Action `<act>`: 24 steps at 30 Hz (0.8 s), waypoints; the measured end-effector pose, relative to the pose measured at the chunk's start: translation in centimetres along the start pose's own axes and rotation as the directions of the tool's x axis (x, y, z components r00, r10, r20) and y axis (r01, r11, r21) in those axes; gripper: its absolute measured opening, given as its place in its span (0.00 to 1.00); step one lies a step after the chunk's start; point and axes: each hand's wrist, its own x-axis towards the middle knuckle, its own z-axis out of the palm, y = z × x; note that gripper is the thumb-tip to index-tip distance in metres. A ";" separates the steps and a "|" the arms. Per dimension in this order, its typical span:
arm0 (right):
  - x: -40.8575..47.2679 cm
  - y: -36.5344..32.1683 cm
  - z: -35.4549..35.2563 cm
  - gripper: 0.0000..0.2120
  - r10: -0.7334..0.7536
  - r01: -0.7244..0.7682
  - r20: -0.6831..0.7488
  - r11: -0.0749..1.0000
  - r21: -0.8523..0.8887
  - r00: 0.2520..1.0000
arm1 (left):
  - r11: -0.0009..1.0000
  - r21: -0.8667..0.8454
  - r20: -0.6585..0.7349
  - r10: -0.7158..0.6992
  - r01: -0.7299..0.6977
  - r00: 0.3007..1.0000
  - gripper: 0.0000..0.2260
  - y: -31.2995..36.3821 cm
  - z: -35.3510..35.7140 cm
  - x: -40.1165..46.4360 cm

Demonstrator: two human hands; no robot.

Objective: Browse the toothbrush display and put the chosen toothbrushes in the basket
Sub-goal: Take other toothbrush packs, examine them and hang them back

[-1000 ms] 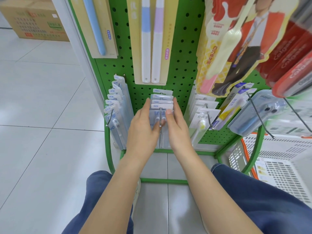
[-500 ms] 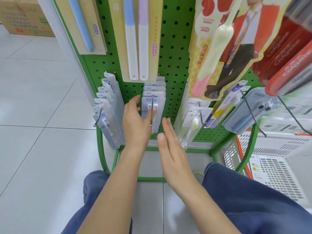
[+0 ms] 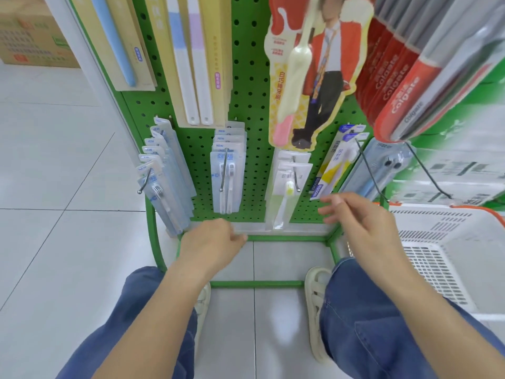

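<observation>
A green pegboard display (image 3: 251, 105) carries hooks of packaged toothbrushes. On the middle hook hang several clear packs with white brushes (image 3: 226, 176). More clear packs (image 3: 164, 173) hang to the left, and a pack with a yellow-headed brush (image 3: 287, 192) to the right. My left hand (image 3: 213, 242) is low, in front of the rack's bottom rail, fingers loosely curled, holding nothing. My right hand (image 3: 360, 217) hovers with fingers spread just below the yellow and blue pack (image 3: 336, 165), touching nothing. The white plastic basket (image 3: 437, 242) stands on the floor at the right.
Red Colgate packs (image 3: 404, 77) overhang at the upper right. Tall cream packs (image 3: 191, 64) and a figure-shaped card (image 3: 308, 72) hang above. A cardboard box (image 3: 30, 36) sits far left on the white tiled floor. My knees and sandals are below.
Both hands have left the middle stack of packs. The left hand dropped to the bottom rail and the right hand swung right toward the yellow and blue pack. The camera pulled back.
</observation>
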 end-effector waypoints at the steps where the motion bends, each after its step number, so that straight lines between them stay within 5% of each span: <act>1: 0.6 0.3 -0.1 0.08 0.004 -0.003 0.013 0.999 -0.054 1.000 | 0.998 -0.042 -0.037 0.036 -0.038 0.999 0.16 0.8 0.3 -0.1; 7: 4.2 1.1 1.3 0.18 0.021 -0.017 0.066 0.998 -0.059 0.998 | 0.830 -0.463 -0.430 0.097 -0.311 0.898 0.10 4.7 1.0 0.9; 12: 5.8 2.2 3.4 0.12 0.067 -0.069 0.023 0.992 0.105 0.997 | 0.814 -0.456 -0.450 0.137 -0.359 0.883 0.23 6.0 1.4 3.0; 15: 6.3 2.7 4.4 0.04 0.050 -0.052 0.018 0.994 0.101 0.999 | 0.826 -0.437 -0.442 0.147 -0.356 0.885 0.19 6.3 1.5 3.6; 20: 6.4 2.2 4.0 0.10 -0.009 0.003 0.056 0.996 0.094 0.998 | 0.763 -0.512 -0.466 0.140 -0.396 0.873 0.04 6.3 0.4 3.3; 24: 5.0 1.7 3.8 0.16 0.012 -0.021 0.082 0.995 0.101 0.997 | 0.715 -0.566 -0.444 0.155 -0.410 0.883 0.04 5.7 -0.1 2.3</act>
